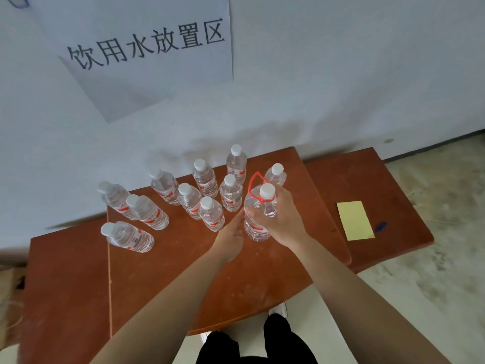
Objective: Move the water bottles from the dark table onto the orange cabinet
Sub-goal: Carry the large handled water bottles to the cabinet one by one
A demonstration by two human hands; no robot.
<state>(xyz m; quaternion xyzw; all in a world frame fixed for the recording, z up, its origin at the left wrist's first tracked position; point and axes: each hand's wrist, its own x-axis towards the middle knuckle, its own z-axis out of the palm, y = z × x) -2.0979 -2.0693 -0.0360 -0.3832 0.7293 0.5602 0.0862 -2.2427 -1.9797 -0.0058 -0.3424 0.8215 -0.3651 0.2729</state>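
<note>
Water bottles crowd the orange cabinet (183, 258) as a person sets down a larger bottle (256, 219) with a red carry handle at the right of the group. The right hand (282, 219) is wrapped around its neck and shoulder, fingers closed on it; the left hand (231, 236) is open, its palm pressed flat against the bottle's lower side, steadying rather than gripping. The base appears to touch the worktop, though the hands partly hide it. About ten small bottles (211, 214) with white caps stand just beside and behind it, below a paper sign (147, 46) on the wall; the nearest is almost touching the left hand. That closeness looks like the main risk: pulling the left hand back carelessly could knock the neighbour and topple others in a chain. Letting go before the big bottle sits flat could tip it too. A yellow note (355, 220) lies well apart on the lower surface to the right.
</note>
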